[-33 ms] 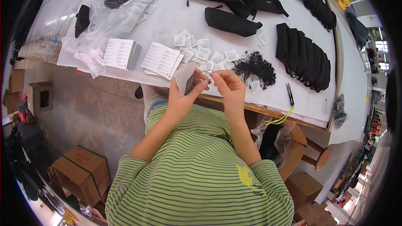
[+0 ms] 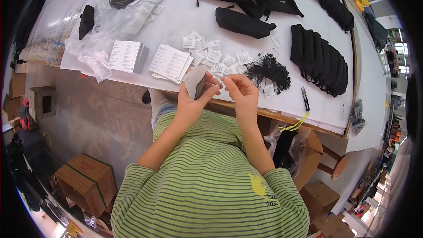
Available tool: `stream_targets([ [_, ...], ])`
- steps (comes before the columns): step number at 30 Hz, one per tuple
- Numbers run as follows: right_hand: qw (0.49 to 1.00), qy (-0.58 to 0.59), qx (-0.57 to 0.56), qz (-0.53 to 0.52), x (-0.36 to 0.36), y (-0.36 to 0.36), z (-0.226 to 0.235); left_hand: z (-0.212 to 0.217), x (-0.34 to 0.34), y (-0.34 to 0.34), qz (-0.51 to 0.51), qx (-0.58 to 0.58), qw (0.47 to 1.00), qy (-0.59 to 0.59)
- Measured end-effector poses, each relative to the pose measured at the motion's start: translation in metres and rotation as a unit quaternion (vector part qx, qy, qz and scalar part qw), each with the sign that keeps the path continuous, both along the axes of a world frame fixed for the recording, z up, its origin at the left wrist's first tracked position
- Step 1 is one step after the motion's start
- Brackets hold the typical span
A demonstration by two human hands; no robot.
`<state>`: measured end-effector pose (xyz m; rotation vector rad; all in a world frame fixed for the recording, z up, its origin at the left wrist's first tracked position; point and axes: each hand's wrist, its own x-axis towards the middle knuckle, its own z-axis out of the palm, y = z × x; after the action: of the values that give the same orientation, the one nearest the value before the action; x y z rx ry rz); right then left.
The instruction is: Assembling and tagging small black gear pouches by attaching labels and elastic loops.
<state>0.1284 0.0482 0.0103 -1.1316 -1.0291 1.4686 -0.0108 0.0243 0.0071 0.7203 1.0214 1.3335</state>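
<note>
My left hand (image 2: 192, 100) is closed around a curved printed card (image 2: 192, 82), white on one face and dark on the other. Its thumb and fingertips also meet at a thin black string (image 2: 222, 77). Close beside it, my right hand (image 2: 243, 91) pinches the string between thumb and finger. Both hands are above the table's near edge. Just beyond them lie loose small white labels (image 2: 214, 56), and to the right a tangled heap of black strings (image 2: 274, 76). Two stacks of printed cards, one nearer (image 2: 168, 63) and one farther left (image 2: 125, 56), lie left of my hands.
Black pouches (image 2: 242, 23) are piled at the back, and a row of them (image 2: 318, 60) lies on the right. Thread snips (image 2: 305, 99) with a yellow cord rest near the front edge. Clear plastic bags (image 2: 94, 53) cover the left side. A cardboard box (image 2: 86, 180) stands on the floor.
</note>
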Motion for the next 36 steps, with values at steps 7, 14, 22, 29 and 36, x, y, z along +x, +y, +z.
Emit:
stream_targets([
  [7,0.999,-0.046,0.015,-0.019,0.004,-0.008,-0.004,-0.009,0.0,-0.002,-0.023,0.022,0.998,0.056],
  [14,0.986,-0.118,0.109,0.047,0.007,-0.015,0.021,0.015,-0.009,-0.005,-0.127,0.079,0.939,0.31],
  [22,0.937,-0.295,0.1,0.159,0.03,-0.015,0.014,0.019,-0.008,-0.003,-0.123,0.061,0.943,0.305],
  [29,0.955,-0.275,0.09,0.06,0.033,-0.017,0.02,0.022,-0.009,-0.002,-0.18,-0.058,0.974,0.123],
  [36,0.937,-0.295,0.176,-0.066,0.022,-0.016,0.022,0.015,0.008,-0.008,-0.137,-0.036,0.99,0.018],
])
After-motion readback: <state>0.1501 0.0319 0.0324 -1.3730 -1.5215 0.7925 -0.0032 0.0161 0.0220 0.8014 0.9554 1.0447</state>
